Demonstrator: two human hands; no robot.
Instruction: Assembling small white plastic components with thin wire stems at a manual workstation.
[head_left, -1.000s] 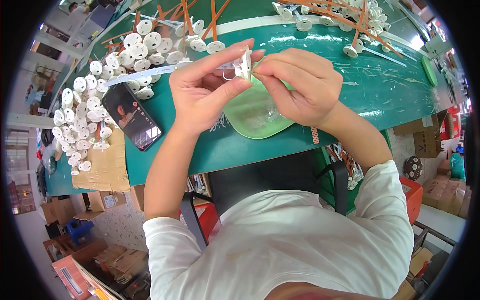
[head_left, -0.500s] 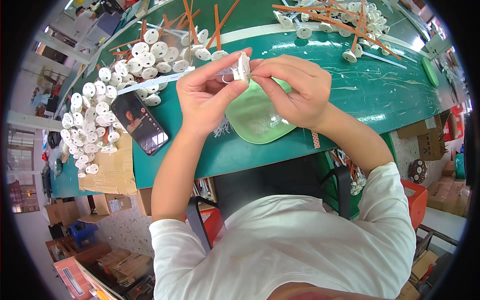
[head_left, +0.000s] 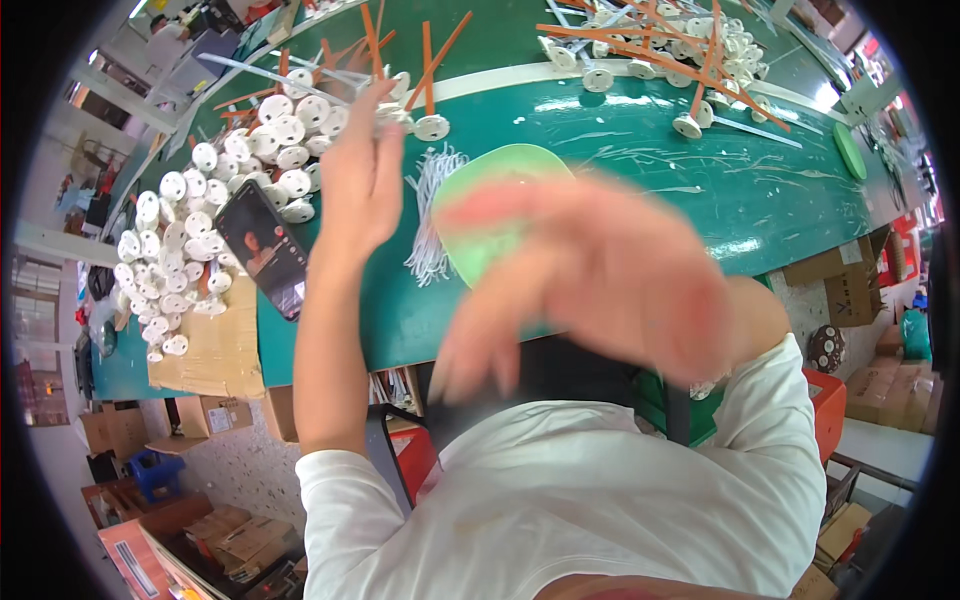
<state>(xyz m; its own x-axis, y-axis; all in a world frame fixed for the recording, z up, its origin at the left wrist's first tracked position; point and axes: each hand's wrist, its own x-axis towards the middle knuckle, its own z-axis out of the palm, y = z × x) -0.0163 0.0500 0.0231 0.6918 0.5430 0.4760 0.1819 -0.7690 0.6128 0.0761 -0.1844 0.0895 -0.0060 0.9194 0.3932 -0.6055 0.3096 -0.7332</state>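
Hands are parted now; half a second ago a white disc piece was held between both. The left hand [head_left: 360,185] is placed at the heap of white discs [head_left: 288,128] on the left of the green surface [head_left: 400,335]; its fingers are extended, seen side-on, and whether anything is gripped cannot be told. A white strip [head_left: 265,73] is seen leading toward its fingertips, so the piece is probably being laid on the heap, its handling judged about finished. The right hand [head_left: 610,265] is motion-blurred in front of the green tray [head_left: 520,158], fingers spread, nothing seen gripped. The bundle of white wires [head_left: 433,240] beside the tray, mostly covered before, is now exposed.

Writing: no brand can be made out. Small icons are shown on the phone [head_left: 265,245]; a printed label [head_left: 229,414] is carried by a cardboard box [head_left: 193,416] lower left, too small to be read. A dark mark is printed on a brown carton [head_left: 852,298] at right.
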